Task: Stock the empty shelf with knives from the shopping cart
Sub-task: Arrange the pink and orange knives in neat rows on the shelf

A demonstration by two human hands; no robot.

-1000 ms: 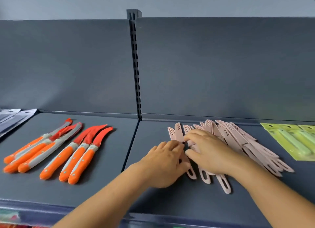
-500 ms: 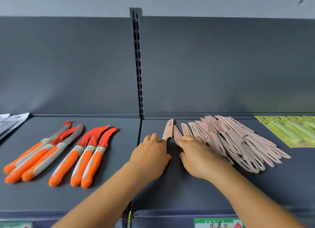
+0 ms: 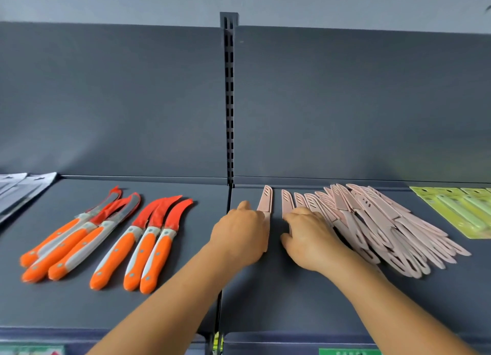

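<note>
Several pink sheathed knives (image 3: 372,221) lie fanned on the right half of the dark grey shelf (image 3: 265,301). One pink knife (image 3: 265,202) lies apart at the fan's left, tip towards the back wall. My left hand (image 3: 240,235) covers its handle, fingers curled on it. My right hand (image 3: 308,237) presses on the left end of the fan, fingertips on the second pink knife (image 3: 287,202). The handles under both hands are hidden.
Several orange-handled knives with red blade covers (image 3: 119,243) lie on the left shelf section. Green packaged knives (image 3: 457,211) are at the far right, grey packets (image 3: 18,190) at the far left. A slotted upright (image 3: 229,102) divides the back panels.
Both hands have slid towards the back of the shelf. The leftmost pink knife has moved left, away from the fan, under my left hand. The fan is now spread more evenly.
</note>
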